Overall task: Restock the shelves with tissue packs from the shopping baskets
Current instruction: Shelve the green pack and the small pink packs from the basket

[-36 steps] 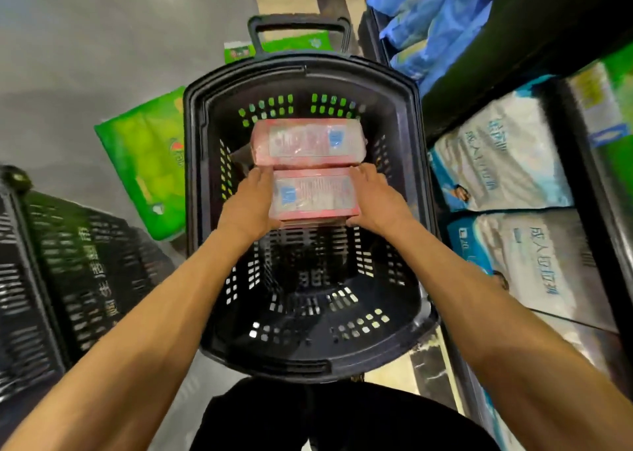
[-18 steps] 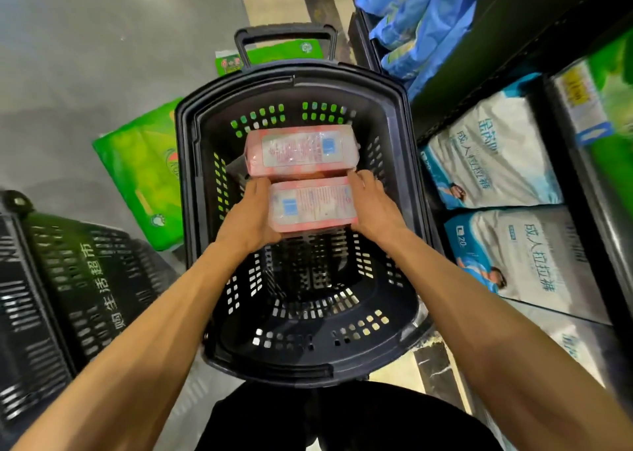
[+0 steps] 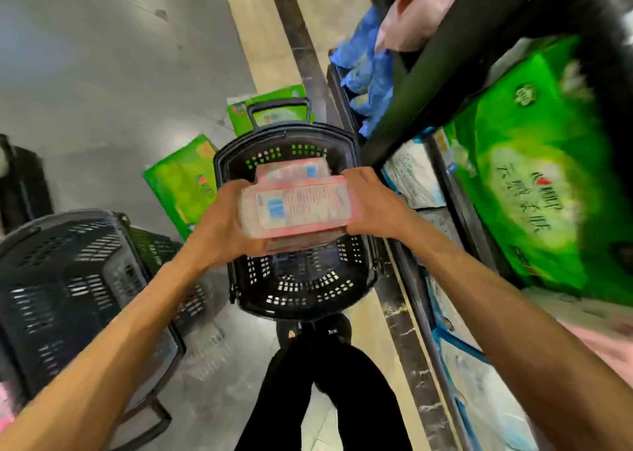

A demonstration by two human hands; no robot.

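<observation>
1. The left hand clamps the left end of a pink tissue pack, fingers curled under and behind it and mostly hidden, thumb side pressed to the end face; the right hand mirrors it on the right end, fingers wrapped round the far edge; squeezing from both ends probably keeps the soft wrap from sagging or slipping.

2. A darker pink edge shows just beneath the pack, so the hands may be gripping a stack of two; the blur makes that uncertain; the label with its blue barcode panel faces up.

3. The pack is in the air above the black shopping basket, clear of its rim; a second pink pack lies in the basket at the far end, so unloading looks unfinished.

4. The basket stands on the floor right against the shelving, likely so each lift is short.

5. To the right the shelves hold large green packs and white-and-blue packs below; a pink bag shows higher up, perhaps where pink stock belongs.

6. Another dark basket waits on the left; green packs on the floor lie beyond the basket.
</observation>
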